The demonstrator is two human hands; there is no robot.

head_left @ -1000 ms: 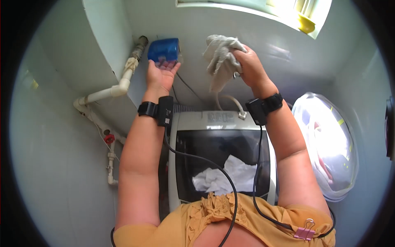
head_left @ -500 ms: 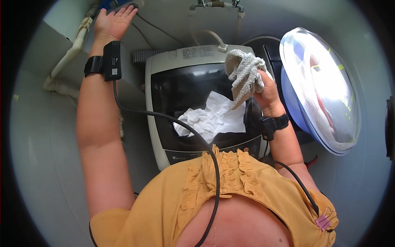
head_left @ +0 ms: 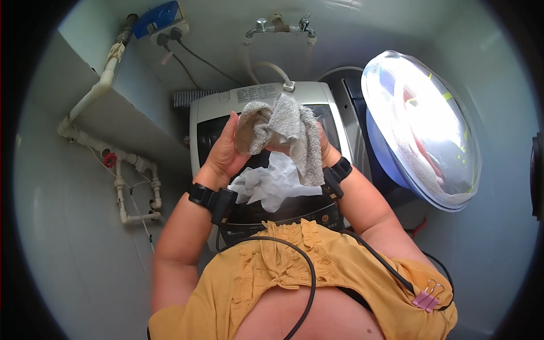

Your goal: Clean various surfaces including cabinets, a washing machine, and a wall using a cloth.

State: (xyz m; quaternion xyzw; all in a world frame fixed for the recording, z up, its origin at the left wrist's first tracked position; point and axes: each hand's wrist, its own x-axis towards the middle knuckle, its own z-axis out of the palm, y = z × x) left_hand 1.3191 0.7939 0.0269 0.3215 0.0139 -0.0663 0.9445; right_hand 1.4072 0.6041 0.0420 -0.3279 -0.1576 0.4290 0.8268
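Observation:
A crumpled grey terry cloth hangs above the washing machine lid, held up between both my hands. My left hand grips its left side, with the thumb pointing up and the other fingers mostly behind the fabric. At the opposite side, my right hand is closed on the cloth, its fingers largely covered by a hanging fold. Below the cloth, a crumpled white sheet that looks like thin cloth or paper lies on the dark lid of the top-loading washing machine.
Right of the machine leans a blue basin under a white mesh cover. Taps and hoses are on the back wall. White pipes with a red valve run along the left. Plugs sit in a socket under a blue cover.
My left hand has come down from the socket area at upper left and taken hold of the cloth. My right hand has brought the cloth left, over the middle of the machine.

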